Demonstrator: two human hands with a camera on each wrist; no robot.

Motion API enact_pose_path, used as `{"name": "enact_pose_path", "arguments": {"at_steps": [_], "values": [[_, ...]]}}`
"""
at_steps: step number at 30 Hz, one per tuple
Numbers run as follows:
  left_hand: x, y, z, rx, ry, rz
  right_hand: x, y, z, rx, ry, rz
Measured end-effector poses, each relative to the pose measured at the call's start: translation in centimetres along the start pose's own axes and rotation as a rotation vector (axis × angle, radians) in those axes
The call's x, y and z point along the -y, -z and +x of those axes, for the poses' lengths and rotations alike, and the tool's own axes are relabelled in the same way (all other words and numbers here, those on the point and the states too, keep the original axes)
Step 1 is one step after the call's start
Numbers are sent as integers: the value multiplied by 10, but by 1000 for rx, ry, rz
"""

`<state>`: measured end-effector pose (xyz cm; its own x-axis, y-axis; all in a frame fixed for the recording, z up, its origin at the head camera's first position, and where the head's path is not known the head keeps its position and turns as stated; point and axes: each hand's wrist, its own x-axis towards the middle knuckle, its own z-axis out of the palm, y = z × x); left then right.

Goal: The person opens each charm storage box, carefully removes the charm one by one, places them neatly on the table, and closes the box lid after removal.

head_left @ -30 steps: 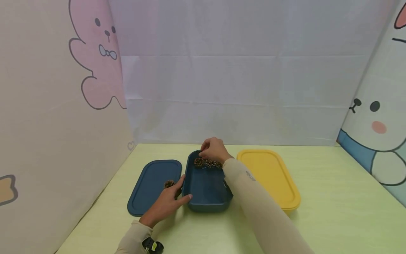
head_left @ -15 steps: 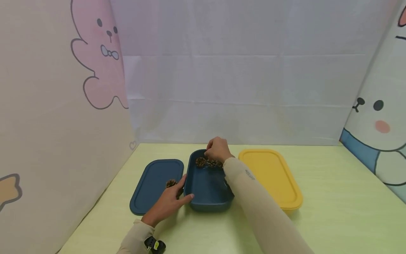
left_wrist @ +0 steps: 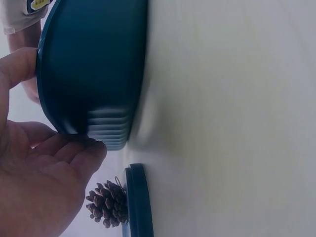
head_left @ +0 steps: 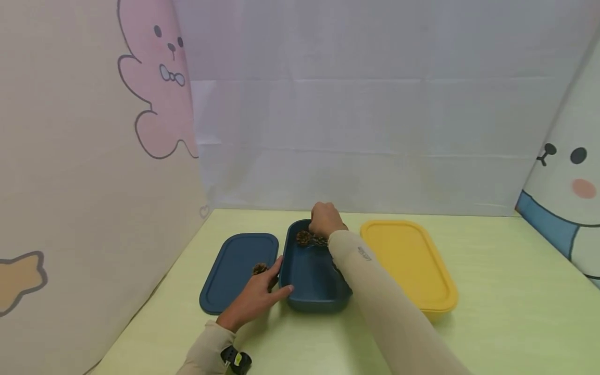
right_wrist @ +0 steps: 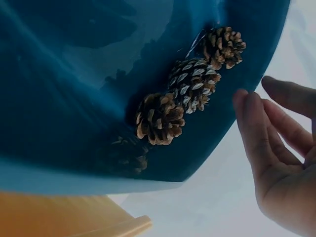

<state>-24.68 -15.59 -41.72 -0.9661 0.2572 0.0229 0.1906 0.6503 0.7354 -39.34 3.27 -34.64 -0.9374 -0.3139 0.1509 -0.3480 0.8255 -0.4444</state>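
In the head view, a blue rectangular box (head_left: 313,276) stands uncovered on the table. Three pine cones (right_wrist: 187,89) lie along its far end inside. My left hand (head_left: 257,296) holds the near left corner, thumb at the rim and fingers (left_wrist: 81,153) against the outer wall. The right hand (head_left: 326,220) is over the far end; in the right wrist view its thumb and fingers stand apart beside the rim, with nothing between them. Left of the box, another pine cone (left_wrist: 108,203) rests on the blue lid (head_left: 236,271), close to my left fingers.
A yellow box with its yellow lid on (head_left: 408,260) stands to the right of the blue box, beside my right forearm. A white cloth (head_left: 356,114) hangs behind the table. Printed cloth walls (head_left: 89,172) close in the sides.
The head view has turned slightly left, so everything sits farther right. My right hand has turned over the far rim, its fingers now hidden from the head view. The left hand keeps its place.
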Motion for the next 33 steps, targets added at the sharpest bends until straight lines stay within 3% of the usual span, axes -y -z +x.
{"name": "enact_pose_path", "arguments": {"at_steps": [4, 10, 18, 25, 33], "values": [[0, 0, 1, -3, 4, 7, -2, -2, 1, 2, 3, -105], [-1, 2, 2, -11, -7, 11, -5, -4, 3, 0, 4, -177], [-2, 2, 0, -2, -7, 15, -13, -16, 8, 52, -31, -303], [-2, -3, 4, -6, 1, 30, -18, -17, 9, 116, -20, -344], [-5, -8, 10, -16, 3, 28, -25, -15, 9, 125, -4, -419]]}}
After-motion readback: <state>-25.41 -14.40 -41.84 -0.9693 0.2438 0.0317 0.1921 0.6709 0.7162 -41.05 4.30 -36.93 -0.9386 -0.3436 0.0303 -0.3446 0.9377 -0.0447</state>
